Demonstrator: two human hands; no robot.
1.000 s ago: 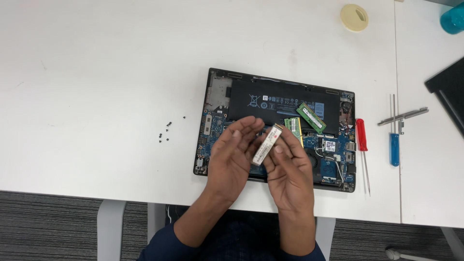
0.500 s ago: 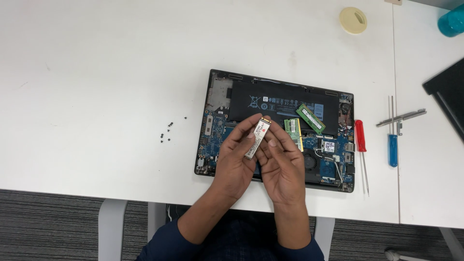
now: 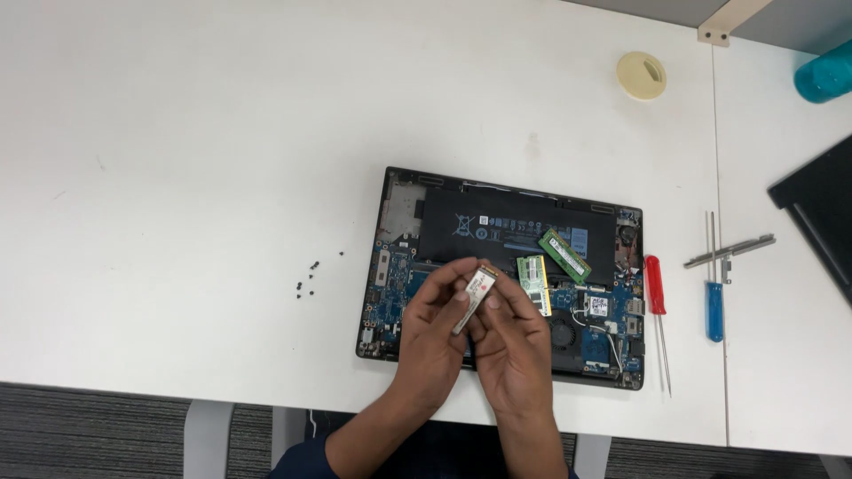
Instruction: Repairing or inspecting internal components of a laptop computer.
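Observation:
An opened laptop (image 3: 404,208) lies bottom-up on the white table, its black battery (image 3: 497,229) and blue circuit board exposed. Above its front part, my left hand (image 3: 432,341) and my right hand (image 3: 513,350) together hold a small narrow white-labelled card (image 3: 475,295) by its edges, tilted. Two green memory modules rest on the laptop: one (image 3: 532,284) just right of the card, another (image 3: 565,256) lying on the battery.
Several tiny black screws (image 3: 309,278) lie left of the laptop. A red screwdriver (image 3: 658,310), a blue screwdriver (image 3: 713,293) and a grey metal bracket (image 3: 729,252) lie to the right. A cream tape roll (image 3: 641,74), a teal bottle (image 3: 824,75) and a black object (image 3: 821,213) sit farther back.
Both hands have shifted slightly left with the card. The card has turned from lying flatter between the fingers to standing more upright.

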